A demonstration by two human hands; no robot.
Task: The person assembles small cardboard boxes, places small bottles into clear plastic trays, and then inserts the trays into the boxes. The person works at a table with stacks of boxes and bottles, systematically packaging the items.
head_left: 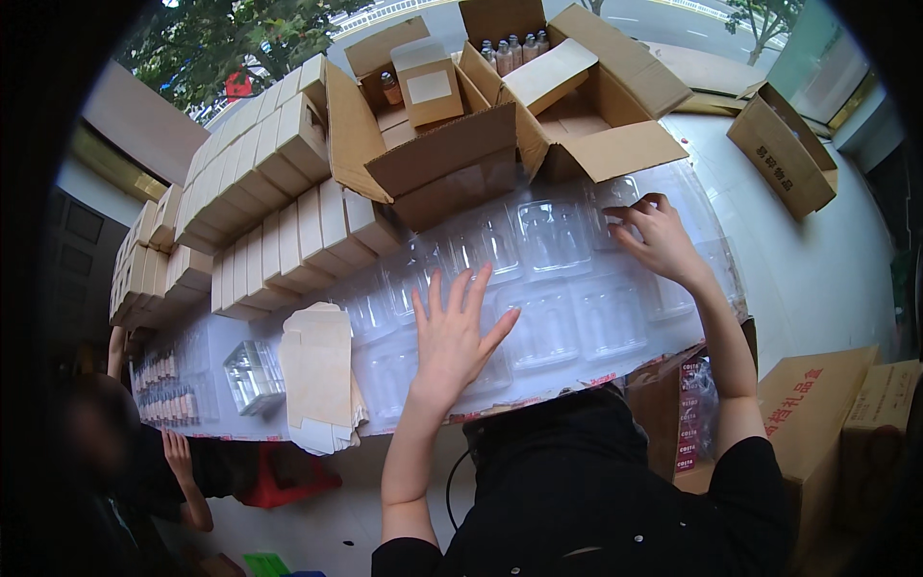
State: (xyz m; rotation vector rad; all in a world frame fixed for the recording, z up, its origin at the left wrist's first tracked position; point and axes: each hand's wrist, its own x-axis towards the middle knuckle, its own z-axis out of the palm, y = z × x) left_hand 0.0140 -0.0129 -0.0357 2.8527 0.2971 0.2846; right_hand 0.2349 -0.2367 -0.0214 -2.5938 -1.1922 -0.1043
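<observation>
My left hand (452, 338) is open with fingers spread, over the near rows of clear plastic trays. My right hand (658, 240) is at the far right of the rows, its fingers bent and closed at the edge of a clear plastic tray (615, 188). Other moulded trays, such as one clear tray (555, 237) between my hands and another clear tray (540, 329) beside my left hand, lie side by side on the table. To the left lies a stack of flat, unfolded cream cartons (317, 361).
An open cardboard box (442, 173) and another open box (606, 154), with small bottles (514, 53), stand at the back. Stacked cream cartons (260, 163) fill the back left. A clear container (254, 377) sits near filled trays (168, 385). A co-worker's hand (178, 456) shows at left.
</observation>
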